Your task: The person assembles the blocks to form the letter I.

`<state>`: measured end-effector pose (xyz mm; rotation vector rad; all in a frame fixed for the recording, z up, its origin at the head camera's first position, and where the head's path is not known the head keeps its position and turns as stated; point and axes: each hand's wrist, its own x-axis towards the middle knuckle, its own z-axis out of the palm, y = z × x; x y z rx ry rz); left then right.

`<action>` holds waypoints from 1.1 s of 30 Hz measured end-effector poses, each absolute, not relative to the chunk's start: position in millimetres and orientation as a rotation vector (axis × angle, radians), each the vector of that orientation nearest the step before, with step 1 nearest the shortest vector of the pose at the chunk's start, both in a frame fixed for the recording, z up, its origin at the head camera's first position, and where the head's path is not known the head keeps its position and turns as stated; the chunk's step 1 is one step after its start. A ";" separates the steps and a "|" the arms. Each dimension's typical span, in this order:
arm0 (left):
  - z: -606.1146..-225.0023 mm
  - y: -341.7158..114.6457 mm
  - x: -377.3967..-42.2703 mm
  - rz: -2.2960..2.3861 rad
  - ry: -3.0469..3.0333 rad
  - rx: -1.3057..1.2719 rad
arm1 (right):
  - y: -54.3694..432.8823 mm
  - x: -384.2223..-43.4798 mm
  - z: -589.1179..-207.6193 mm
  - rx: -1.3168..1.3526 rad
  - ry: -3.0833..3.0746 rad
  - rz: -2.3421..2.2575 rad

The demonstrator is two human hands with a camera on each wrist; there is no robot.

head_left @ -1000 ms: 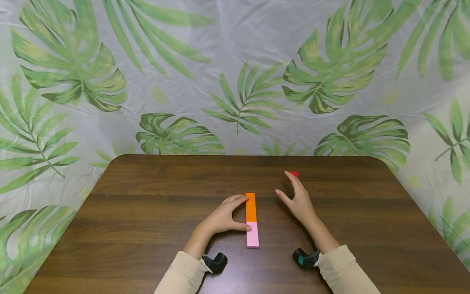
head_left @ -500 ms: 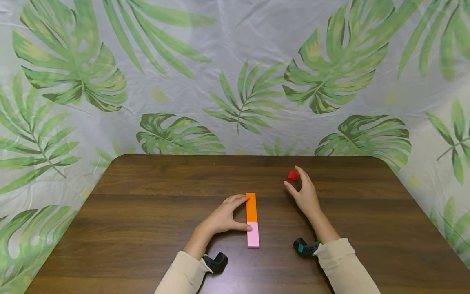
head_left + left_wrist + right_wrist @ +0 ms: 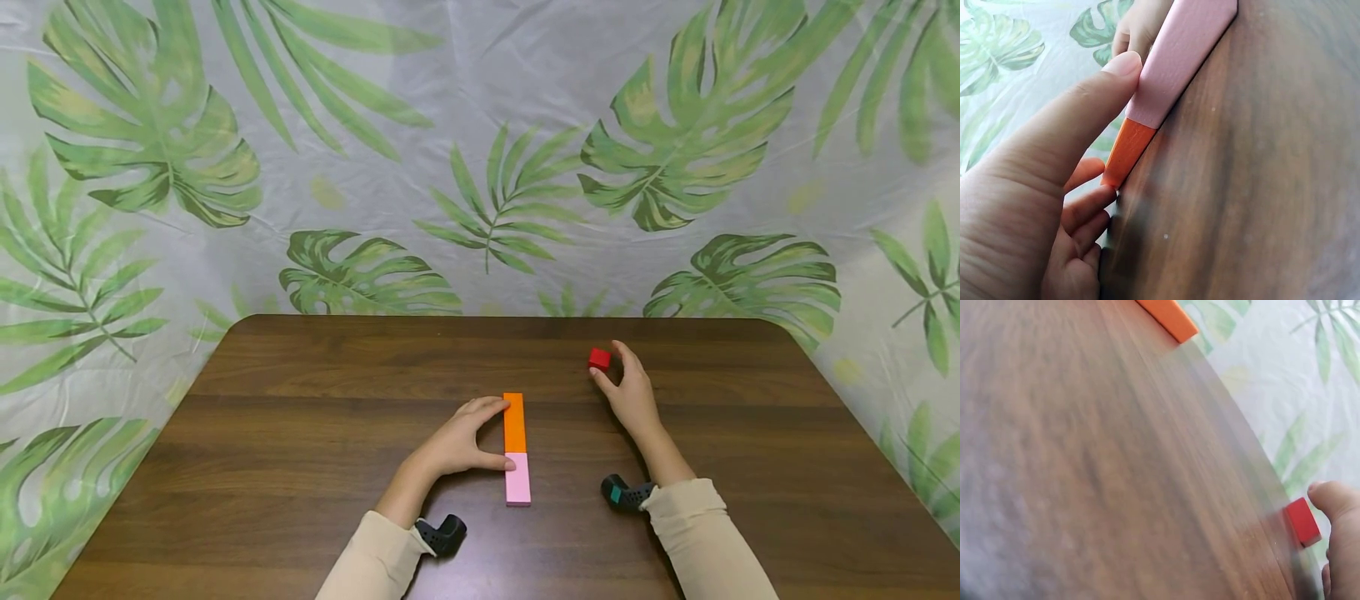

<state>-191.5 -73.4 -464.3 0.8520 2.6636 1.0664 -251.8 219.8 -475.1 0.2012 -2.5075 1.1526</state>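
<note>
An orange block point(image 3: 515, 427) and a pink block point(image 3: 518, 485) lie end to end in a line on the wooden table. My left hand point(image 3: 453, 442) rests against them, thumb at the pink one and fingertips at the orange one, with a wide gap between thumb and fingers. In the left wrist view, the thumb point(image 3: 1124, 65) lies along the edge of the pink block point(image 3: 1179, 59). Farther back, a red cube point(image 3: 599, 358) sits on the table. My right hand point(image 3: 634, 400) is beside it, thumb at its near side and fingers at its right.
The brown wooden table point(image 3: 300, 467) ends at a leaf-patterned cloth point(image 3: 375, 183) hanging behind it. Each wrist wears a black device, one left point(image 3: 442, 536) and one right point(image 3: 626, 493). The red cube stands near the table's far edge.
My right hand has shifted right and come around the red cube, which it partly covered a second ago. The left hand and both long blocks have stayed in place.
</note>
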 end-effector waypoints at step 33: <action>-464.5 -74.0 -191.5 1.078 2.661 0.852 | 219.3 -252.1 -473.0 0.197 -2.623 1.101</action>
